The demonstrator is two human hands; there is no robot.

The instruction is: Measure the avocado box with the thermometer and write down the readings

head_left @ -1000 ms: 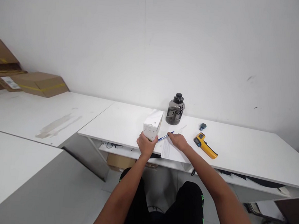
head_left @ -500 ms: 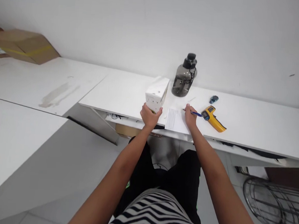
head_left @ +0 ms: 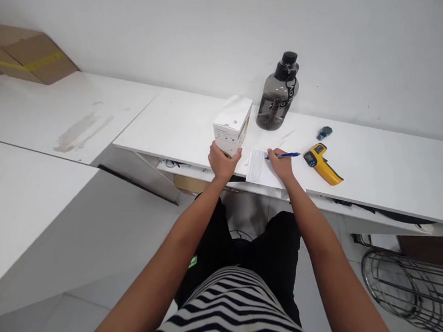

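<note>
My left hand (head_left: 223, 162) is closed around the near end of a white box (head_left: 234, 117) that rests on the white desk. In my right hand (head_left: 281, 166) is a blue pen (head_left: 289, 155), its tip at a sheet of paper (head_left: 258, 168) covered with small lines of writing on its left part. The right hand lies on the paper's right side. To the right of it is a yellow infrared thermometer (head_left: 324, 164), lying on its side. A small dark teal object (head_left: 324, 133), perhaps a watch, sits behind the thermometer.
A large grey water bottle (head_left: 278, 91) stands near the wall, behind the paper. At far left a cardboard box (head_left: 28, 54) with yellow tape rests on the adjoining table (head_left: 28, 102). Below the desk (head_left: 388, 167) runs an open shelf; a wire rack (head_left: 410, 288) is at lower right.
My right hand has shifted slightly left over the paper with the pen. The whole view has tilted, so the desk items appear higher. The left hand keeps its grip on the box.
</note>
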